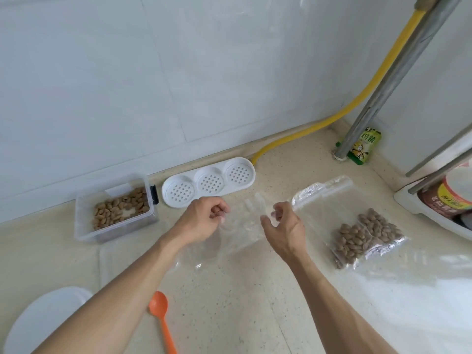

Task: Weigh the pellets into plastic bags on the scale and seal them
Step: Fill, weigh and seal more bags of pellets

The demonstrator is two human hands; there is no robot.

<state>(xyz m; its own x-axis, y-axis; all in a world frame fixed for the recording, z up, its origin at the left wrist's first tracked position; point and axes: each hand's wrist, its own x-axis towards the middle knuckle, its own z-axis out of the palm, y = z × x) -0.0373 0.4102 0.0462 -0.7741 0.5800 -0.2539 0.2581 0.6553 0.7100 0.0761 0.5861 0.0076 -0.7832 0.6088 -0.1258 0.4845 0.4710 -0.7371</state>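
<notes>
1. Pellets (120,209) – brown, lying loose in a clear plastic tub (84,226) at the left, close to the wall; the tub has a dark clip on its right end.
2. Empty plastic bag (240,226) held above the counter (229,302) between the two hands; so clear that its edges are hard to trace, and its lower corner blurs into the speckled surface.
3. Left hand (204,221) – fingers curled, pinching the bag's upper left edge.
4. Right hand (283,226) – fingers bent at the bag's upper right edge; whether they actually grip the film or only touch it I cannot tell.
5. Filled bags (365,236) of pellets lie to the right on the counter, at least two, overlapping; a zip strip shows at the far end. Exact count unclear.
6. White three-well tray (208,183) with perforated bottoms sits against the wall behind the hands.
7. Orange spoon (161,318) lies near the left forearm, its handle cut off by the bottom edge.
8. White rounded object (43,323) at lower left – partly hidden by the forearm and cut off by the frame; cannot tell what it is.
9. Yellow hose (357,98) runs down the wall to the counter; a green packet (365,146) stands in the corner behind a metal pole (388,77).
</notes>
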